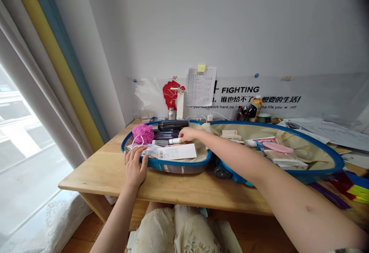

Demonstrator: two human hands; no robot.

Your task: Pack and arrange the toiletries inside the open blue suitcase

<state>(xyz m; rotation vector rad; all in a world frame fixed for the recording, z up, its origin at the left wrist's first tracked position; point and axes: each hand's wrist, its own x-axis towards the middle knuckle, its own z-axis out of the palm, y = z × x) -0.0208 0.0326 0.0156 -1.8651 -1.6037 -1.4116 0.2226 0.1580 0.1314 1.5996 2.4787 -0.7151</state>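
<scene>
An opened suitcase (184, 163) with blue edges lies across the table. My left hand (135, 165) rests on the near rim of its left half, fingers laid flat over the edge and thumb apart. Over that same half, my right hand (188, 134) has its fingers closed at the white-capped end of a small bottle (173, 141). Around it lie a pink bath puff (143, 134), a black cylindrical item (173, 124) and a white flat box (178, 151) with a barcode. My right fingertips are partly hidden.
The suitcase's right half holds a pink oval item (278, 147), a toothpaste-like box (265, 142) and white packs (285, 160). Behind stand a white lamp (180, 105) and a yellow-labelled bottle (255, 107). Papers (317, 132) lie at right; a curtain (57, 72) hangs left.
</scene>
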